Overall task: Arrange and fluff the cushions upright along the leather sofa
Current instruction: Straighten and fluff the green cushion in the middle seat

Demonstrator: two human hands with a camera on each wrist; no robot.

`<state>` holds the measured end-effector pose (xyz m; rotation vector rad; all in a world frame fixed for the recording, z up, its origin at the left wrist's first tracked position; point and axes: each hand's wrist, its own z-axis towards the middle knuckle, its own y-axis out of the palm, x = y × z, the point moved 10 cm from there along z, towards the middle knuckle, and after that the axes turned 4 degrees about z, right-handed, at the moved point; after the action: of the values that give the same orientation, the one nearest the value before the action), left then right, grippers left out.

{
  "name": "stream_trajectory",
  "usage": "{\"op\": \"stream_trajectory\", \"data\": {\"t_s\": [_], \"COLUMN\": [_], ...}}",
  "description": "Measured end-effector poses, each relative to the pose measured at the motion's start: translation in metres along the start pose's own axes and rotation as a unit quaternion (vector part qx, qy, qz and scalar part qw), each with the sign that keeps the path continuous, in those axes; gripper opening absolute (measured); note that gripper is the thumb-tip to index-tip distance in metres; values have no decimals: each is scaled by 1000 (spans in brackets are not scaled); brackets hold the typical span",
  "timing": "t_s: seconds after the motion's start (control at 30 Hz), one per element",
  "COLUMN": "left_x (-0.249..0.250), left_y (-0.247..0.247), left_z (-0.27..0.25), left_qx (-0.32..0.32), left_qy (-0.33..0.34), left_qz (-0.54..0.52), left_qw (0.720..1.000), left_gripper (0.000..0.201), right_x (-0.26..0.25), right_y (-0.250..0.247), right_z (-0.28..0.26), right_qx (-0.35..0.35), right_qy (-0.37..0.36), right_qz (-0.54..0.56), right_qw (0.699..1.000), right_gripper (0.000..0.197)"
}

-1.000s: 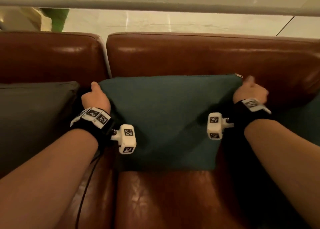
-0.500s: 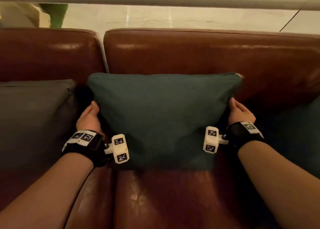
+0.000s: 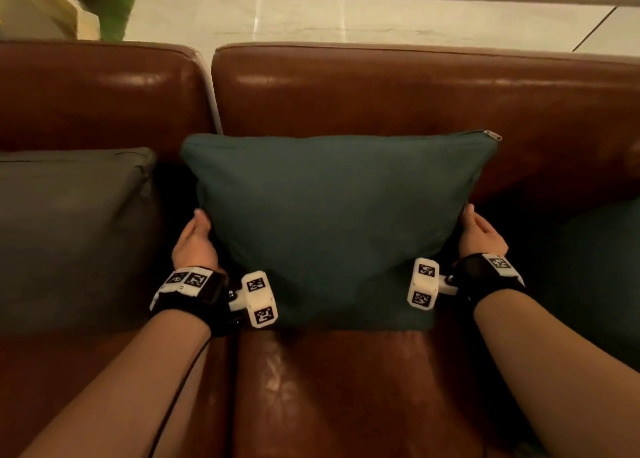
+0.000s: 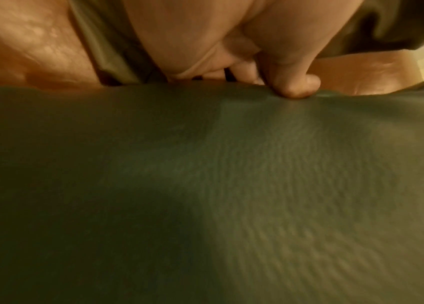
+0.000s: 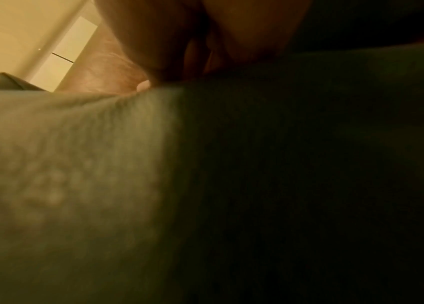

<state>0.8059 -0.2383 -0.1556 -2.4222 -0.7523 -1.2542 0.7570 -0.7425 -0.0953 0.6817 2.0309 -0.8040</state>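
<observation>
Both wrist views are mostly filled by blurred, dim fabric; the right wrist view is dark over its right half. In the head view the fingers of both hands are hidden behind the cushion's sides; only the thumbs and the backs of the hands show. A dark grey square fabric cushion (image 3: 69,229) at left is cut off by the frame edge, as is a dark teal cushion (image 3: 602,267) at far right, mostly in shadow.

The teal square fabric cushion (image 3: 332,222) stands upright on the seat of the brown leather sofa (image 3: 381,90), leaning against the right-hand back section, its zip pull (image 3: 493,135) at the top right corner. It is just beside the grey cushion, with a dark gap between them.

Left hand (image 3: 194,243): on the cushion's left side, about mid-height, thumb on the front face. The left wrist view shows the thumb (image 4: 294,86) pressing a dent into the fabric, fingers curled round behind the edge, so it grips the cushion.

Right hand (image 3: 481,236): on the cushion's right side at matching height, thumb forward on the front face. The right wrist view shows the hand (image 5: 193,41) against the fabric edge, too dark to separate the fingers; the hold reads as a grip on the cushion.
</observation>
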Motion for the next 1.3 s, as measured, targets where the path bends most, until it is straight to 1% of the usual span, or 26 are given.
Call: {"op": "stream_trajectory", "data": {"t_s": [0.03,0.1,0.17,0.2,0.23,0.27,0.33,0.4,0.47,0.53,0.57,0.6,0.67,0.7,0.77,0.83,0.93,1.0,1.03,1.07,1.1,1.13,1.17,1.2,1.23,1.3], "left_x": [-3,-23,-51,-58,-58,-52,-41,-33,-34,-44,-50,-62,-100,-114,-120,-112,-112,-103,-99,-98,-100,-102,-100,-87,-74,-37], "left_y": [0,-9,-14,-15,-13,-15,-18,-18,-21,-27,-25,-26,-29,-32,-36,-39,-52,-60,-62,-62,-61,-65,-72,-77,-84,-91], "left_z": [-3,2,3,1,-2,-4,-2,1,5,6,2,-1,-8,-11,-19,-20,-10,-12,-14,-19,-20,-24,-34,-50,-66,-95], "left_qx": [-6,-23,-46,-57,-52,-23,20,33,47,43,24,4,-25,-10,13,45,77,99,94,65,12,-27,-48,-60,-66,-90], "left_qy": [2,-3,-34,-38,-25,-14,11,10,15,29,35,23,-50,-86,-94,-75,-61,-39,-27,-16,-1,17,23,40,61,127], "left_qz": [-10,15,68,103,130,143,141,126,134,130,140,177,265,282,292,278,245,268,305,356,411,453,460,466,475,479], "left_qw": [1000,1000,996,992,990,989,990,991,990,990,989,984,963,955,952,957,965,958,947,932,911,891,886,882,876,864], "left_gripper": [42,31,35,36,33,30,27,22,14,18,21,25,39,42,40,32,19,6,8,17,31,40,36,24,12,13], "right_x": [4,29,53,57,59,56,44,31,32,42,53,67,101,117,131,127,115,106,104,101,96,89,80,71,65,60], "right_y": [1,-1,-1,2,3,1,-13,-19,-21,-18,-16,-15,-10,-10,-14,-25,-40,-40,-39,-40,-44,-49,-55,-55,-49,-21], "right_z": [-2,9,12,6,2,3,11,20,25,20,19,18,16,17,22,27,31,22,21,17,12,3,-8,-23,-45,-98], "right_qx": [-15,-53,-84,-98,-100,-85,-24,-6,-9,-37,-51,-69,-114,-123,-106,-54,10,17,13,10,14,25,36,33,9,-73], "right_qy": [8,37,54,63,66,54,39,32,26,14,14,20,60,81,105,109,86,73,68,66,60,50,30,-1,-35,-95], "right_qz": [-11,6,25,17,0,-32,-64,-72,-81,-92,-101,-122,-177,-191,-179,-163,-150,-154,-158,-169,-186,-199,-208,-208,-201,-170], "right_qw": [1000,998,995,993,993,994,997,997,996,995,993,990,976,970,972,979,985,985,985,983,981,978,977,978,979,978], "right_gripper": [36,28,23,19,17,20,27,26,27,30,30,31,34,34,32,27,27,29,29,30,31,32,32,30,28,29]}}
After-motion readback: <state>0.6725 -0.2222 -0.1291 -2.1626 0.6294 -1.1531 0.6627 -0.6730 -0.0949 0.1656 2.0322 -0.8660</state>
